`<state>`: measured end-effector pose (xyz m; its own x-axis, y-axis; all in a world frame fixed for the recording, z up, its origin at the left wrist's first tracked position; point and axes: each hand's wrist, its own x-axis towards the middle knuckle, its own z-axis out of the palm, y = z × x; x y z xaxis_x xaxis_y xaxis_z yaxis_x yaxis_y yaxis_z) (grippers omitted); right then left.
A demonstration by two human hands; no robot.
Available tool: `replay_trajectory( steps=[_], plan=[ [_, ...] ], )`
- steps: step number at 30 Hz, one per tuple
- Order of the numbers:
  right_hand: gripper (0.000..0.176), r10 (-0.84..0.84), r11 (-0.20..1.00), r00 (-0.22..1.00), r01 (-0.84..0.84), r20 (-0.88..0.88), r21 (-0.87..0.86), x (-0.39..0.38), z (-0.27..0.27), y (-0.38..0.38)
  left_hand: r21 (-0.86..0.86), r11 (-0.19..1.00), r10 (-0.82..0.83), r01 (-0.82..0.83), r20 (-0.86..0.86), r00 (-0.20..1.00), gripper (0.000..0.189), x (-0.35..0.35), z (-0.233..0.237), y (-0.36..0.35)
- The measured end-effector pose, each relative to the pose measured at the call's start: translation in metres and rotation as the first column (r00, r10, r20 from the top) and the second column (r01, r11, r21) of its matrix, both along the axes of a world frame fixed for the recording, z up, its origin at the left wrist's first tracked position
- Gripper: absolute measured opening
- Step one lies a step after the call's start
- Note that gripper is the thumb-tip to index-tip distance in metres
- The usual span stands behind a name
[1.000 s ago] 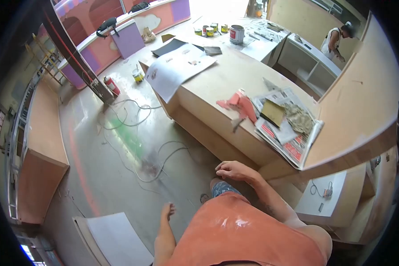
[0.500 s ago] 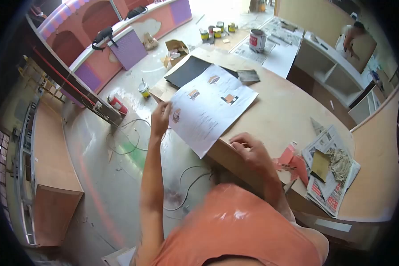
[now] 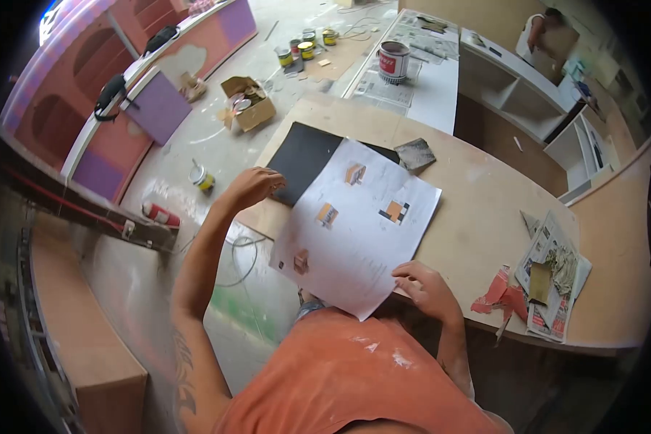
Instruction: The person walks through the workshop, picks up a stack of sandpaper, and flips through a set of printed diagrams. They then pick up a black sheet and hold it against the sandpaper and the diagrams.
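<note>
- Printed sheet (image 3: 365,228): thin, white, small coloured drawings, lying across the wooden counter (image 3: 477,210) with one corner poking past the front edge
- Right hand (image 3: 428,291) has come from the counter edge to the sheet's lower right edge, fingers loosely bent; can't tell if it's pinching
- Left hand (image 3: 257,186) was by the sheet's left corner, now it's at the flat matte black sheet (image 3: 304,155) underneath, half-curled, looks empty
- Further right: crumpled cloth (image 3: 563,269) on newspapers, ragged red scrap (image 3: 500,295) beside them
</note>
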<state>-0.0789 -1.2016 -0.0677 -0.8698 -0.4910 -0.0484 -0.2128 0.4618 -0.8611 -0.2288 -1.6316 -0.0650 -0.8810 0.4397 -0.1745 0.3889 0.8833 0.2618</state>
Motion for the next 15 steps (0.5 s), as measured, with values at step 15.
replay_trajectory(
  steps=[15],
  plan=[
    [0.06, -0.076, 0.881, 0.945, 0.213, -0.318, 0.423, -0.038, -0.042, -0.183, 0.205, 0.831, -0.318, 0.518, -0.588, 0.744, 0.013, -0.05, 0.002, -0.055]
  ],
)
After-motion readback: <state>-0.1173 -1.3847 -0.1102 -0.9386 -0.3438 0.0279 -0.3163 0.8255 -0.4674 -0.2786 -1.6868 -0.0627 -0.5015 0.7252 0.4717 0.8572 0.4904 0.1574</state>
